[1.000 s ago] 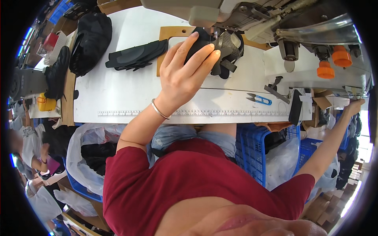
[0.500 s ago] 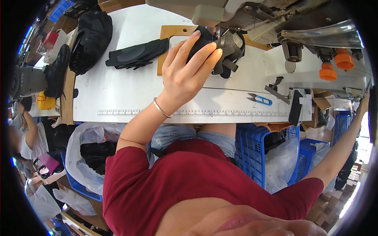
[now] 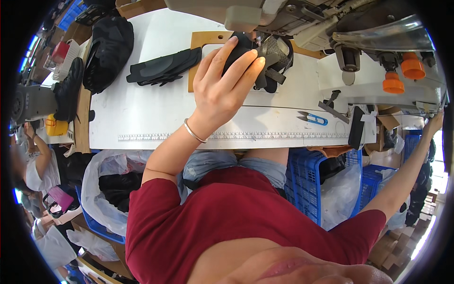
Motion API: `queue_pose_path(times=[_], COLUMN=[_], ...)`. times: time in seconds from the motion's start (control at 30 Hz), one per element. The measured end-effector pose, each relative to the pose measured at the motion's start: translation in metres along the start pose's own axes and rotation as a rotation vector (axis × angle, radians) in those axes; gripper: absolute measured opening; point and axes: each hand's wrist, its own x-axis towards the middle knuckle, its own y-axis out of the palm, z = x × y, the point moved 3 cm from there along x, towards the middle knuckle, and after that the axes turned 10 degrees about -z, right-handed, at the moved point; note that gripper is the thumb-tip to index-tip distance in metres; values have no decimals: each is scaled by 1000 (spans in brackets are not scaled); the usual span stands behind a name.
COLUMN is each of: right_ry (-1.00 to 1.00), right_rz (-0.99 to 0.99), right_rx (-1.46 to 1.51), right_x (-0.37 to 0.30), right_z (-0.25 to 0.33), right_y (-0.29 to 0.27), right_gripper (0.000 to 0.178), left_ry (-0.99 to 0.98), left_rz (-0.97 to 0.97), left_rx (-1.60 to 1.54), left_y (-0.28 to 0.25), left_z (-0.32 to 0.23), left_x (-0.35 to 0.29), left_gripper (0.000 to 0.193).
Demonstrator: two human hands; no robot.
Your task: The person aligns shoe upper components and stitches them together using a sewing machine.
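Note:
My left hand (image 3: 220,87) lies over a black and grey shoe upper (image 3: 275,54) beneath the head of a sewing machine (image 3: 243,20). Its fingers are stretched out and apart, with the tips pressing on the upper close to the needle area; the thumb is hidden. Loose straps stick out from the upper toward me. At the far right rim, my right hand (image 3: 435,124) reaches out beside the machine's end, too small and distorted there to make out its fingers. A stack of flat black pieces (image 3: 163,66) lies left of my left hand.
Blue thread snips (image 3: 313,118), a ruler strip (image 3: 265,136) and a black block (image 3: 356,128) are on the white table (image 3: 137,111). Black shoe parts (image 3: 108,54) sit at the left. Orange knobs (image 3: 393,84) hang at the right. Below stand a blue crate (image 3: 302,189) and a bagged bin (image 3: 92,189).
My left hand and the shoe upper have barely shifted. The whole view has moved slightly. My right hand stays at the far right.

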Motion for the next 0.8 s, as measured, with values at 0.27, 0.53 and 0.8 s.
queue_pose_path(times=[0.27, 0.53, 0.8], right_ry=[-88, 255, -140], right_rz=[-148, -41, 127], right_rx=[-126, -213, -443], right_x=[-29, -30, 46], right_z=[40, 14, -60], right_y=[4, 7, -4], right_gripper=[60, 64, 56], left_ry=[-40, -38, -35], left_rz=[59, 99, 17], left_rx=[-4, 17, 13], left_y=[-2, -1, -1], left_z=[-3, -7, -2], left_x=[0, 3, 1], left_gripper=[37, 38, 25])
